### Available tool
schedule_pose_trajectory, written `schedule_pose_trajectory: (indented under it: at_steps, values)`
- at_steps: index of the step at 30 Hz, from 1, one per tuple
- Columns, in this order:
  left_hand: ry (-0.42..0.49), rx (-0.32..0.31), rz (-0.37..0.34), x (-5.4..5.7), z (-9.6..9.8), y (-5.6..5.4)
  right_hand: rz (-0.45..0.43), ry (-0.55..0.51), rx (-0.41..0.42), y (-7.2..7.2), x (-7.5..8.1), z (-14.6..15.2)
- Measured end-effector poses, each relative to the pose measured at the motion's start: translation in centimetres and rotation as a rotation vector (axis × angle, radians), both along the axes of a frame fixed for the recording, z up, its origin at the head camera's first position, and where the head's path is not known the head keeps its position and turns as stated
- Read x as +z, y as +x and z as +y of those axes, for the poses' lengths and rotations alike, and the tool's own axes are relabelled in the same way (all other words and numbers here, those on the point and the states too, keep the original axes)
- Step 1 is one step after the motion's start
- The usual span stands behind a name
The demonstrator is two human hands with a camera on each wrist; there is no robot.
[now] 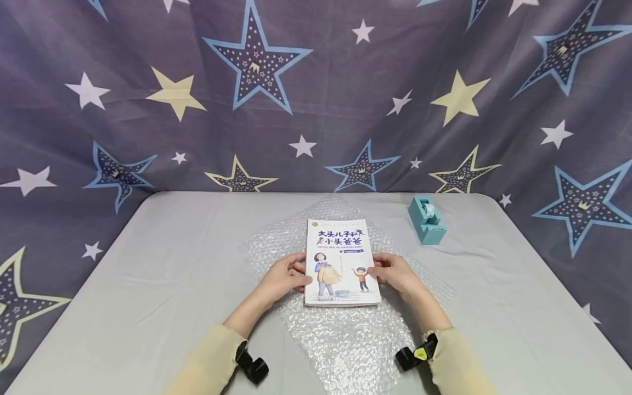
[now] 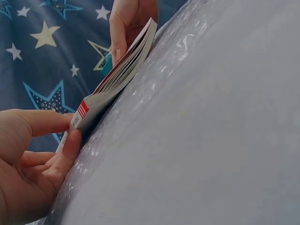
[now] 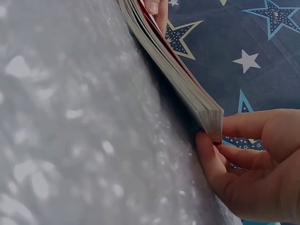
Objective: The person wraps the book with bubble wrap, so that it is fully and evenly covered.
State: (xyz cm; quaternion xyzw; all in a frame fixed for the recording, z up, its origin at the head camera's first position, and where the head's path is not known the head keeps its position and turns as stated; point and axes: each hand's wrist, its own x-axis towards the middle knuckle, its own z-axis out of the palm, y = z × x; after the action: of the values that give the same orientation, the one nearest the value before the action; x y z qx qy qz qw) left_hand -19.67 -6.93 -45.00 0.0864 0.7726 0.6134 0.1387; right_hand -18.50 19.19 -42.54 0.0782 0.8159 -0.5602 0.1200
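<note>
White paperback book, mid-table, held just over a sheet of bubble wrap; can't tell if its underside touches the wrap. Cover title in big dk-blue Chinese chars: 大头儿子和小头爸爸, w/ a pinyin line below, approx. "DATOU ERZI HE XIAOTOU BABA". Small gold logo top L, faint line of text beside it, dk band w/ white lettering under the title: all too small to read. Art below: 2 cartoon figs, one w/ yellow cloth, one w/ arms up. Spine, per L wrist view, has red stripes nr the bottom + a tiny label, illegible.

L hand pinches the spine side, thumb on cover, other fingers at/under the edge. R hand grips the opposite side likewise, thumb on top. Pages bow a bit btwn the two.

Teal tape dispenser, back R on the grey table, holds a clear tape roll; well apart from the book. Black wrist cams on both arms by cream sleeves; R one has a yellow tag, lettering unreadable. Bkgd: dk star-print cloth.
</note>
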Motion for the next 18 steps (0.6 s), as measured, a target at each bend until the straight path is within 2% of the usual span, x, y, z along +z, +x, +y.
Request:
schedule_pose_trajectory:
  at_steps: [8, 18]
  values:
    - [-0.005, -0.050, 0.017, 0.21, -0.27, 0.03, 0.046, 0.020, 0.008, 0.02, -0.06, 0.15]
    - [-0.002, 0.015, -0.015, 0.01, -0.03, 0.02, 0.068, 0.052, 0.044, 0.12, -0.07, 0.09]
